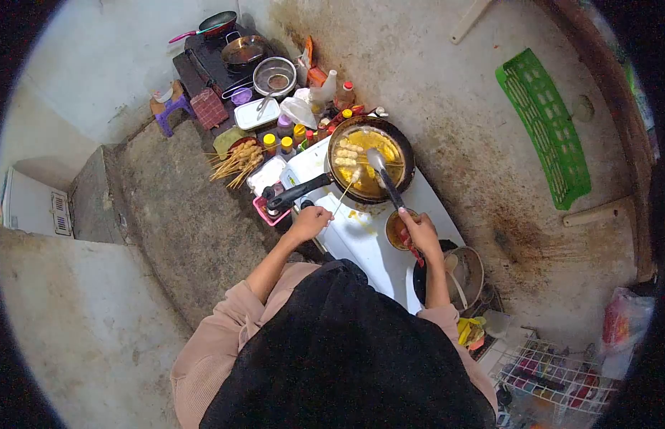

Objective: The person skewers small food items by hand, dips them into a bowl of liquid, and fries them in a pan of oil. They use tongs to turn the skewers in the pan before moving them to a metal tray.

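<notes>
Metal tongs with a black handle are in my right hand, their tip in the frying pan. Yellow oil and several pale coated skewers fill the pan. My left hand is closed beside the pan's black handle. Its fingertips meet the end of a thin skewer stick that slants out of the oil. Below the pan lies the white stove top, spotted with yellow drips. A small bowl of orange-brown liquid stands partly behind my right hand.
Browned skewers lie in a pile left of the stove, near a pink basket. Several bottles, a strainer and a white tray crowd behind. A pot with a ladle stands right. The stained wall borders the stove.
</notes>
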`<state>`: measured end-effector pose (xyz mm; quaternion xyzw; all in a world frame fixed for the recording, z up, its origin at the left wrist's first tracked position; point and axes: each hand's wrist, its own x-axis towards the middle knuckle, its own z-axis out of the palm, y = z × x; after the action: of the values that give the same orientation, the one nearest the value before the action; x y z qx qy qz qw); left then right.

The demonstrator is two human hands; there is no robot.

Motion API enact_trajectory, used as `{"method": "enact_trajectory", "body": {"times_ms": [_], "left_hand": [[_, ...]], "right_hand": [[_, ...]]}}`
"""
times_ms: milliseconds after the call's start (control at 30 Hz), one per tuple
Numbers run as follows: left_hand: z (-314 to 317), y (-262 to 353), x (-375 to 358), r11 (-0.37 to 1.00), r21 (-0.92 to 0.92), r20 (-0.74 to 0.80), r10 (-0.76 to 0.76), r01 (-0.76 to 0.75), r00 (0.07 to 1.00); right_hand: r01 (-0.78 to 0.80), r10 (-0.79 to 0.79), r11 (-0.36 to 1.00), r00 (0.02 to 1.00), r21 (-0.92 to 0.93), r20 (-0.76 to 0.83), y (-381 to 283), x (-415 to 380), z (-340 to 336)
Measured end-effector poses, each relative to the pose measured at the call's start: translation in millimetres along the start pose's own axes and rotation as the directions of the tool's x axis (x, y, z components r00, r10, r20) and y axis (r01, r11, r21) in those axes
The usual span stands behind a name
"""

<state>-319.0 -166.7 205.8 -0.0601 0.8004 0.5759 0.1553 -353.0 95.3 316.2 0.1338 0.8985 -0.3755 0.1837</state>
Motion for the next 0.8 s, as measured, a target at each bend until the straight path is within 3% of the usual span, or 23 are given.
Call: {"method": "enact_trajectory", "body": {"times_ms": [133,267,333,467,567,667,800], "left_hand": [[2.0,0.1,-0.4,1.0,-0.014,-0.03,0.003,-0.003,1.0],[2.3,1.7,-1.2,0.999,0.033,-0.047,-0.001,0.003,0.999],[2.3,1.1,-1.6,1.0,0.028,-0.061,0.004,-0.002,0.998],[6.3,-3.7,1.5,1.0,0.001,-0.078,0.0,0.0,0.997],[6.1,-5.1,1.2,1.0,-0.006,-0.082,-0.006,0.006,0.997],[6.4,-7.6,2.5,1.0,-0.01,-0.068,-0.024,0.023,0.997],[9.0,-14.0,5.5,0.999,-0.045,-0.076,-0.018,0.015,0.997]], "right_hand": [[0.053,-0.062,0.993,0.995,0.107,0.079,-1.6,-0.7,1.5],[0.031,-0.034,0.993,0.999,0.115,0.02,-7.6,-8.6,-4.1],[0.01,-0.01,1.0,1.0,-0.02,-0.018,-1.5,-4.5,-3.1],[-0.036,0.037,0.998,0.999,-0.056,0.031,11.9,6.0,1.7],[0.034,-0.039,0.998,0.995,0.062,0.089,4.7,-2.0,-1.5],[0.014,-0.013,0.992,1.0,0.122,-0.008,-7.5,-13.6,-4.7],[-0.026,0.026,1.0,0.999,-0.006,0.028,0.7,-5.1,-2.5]]}}
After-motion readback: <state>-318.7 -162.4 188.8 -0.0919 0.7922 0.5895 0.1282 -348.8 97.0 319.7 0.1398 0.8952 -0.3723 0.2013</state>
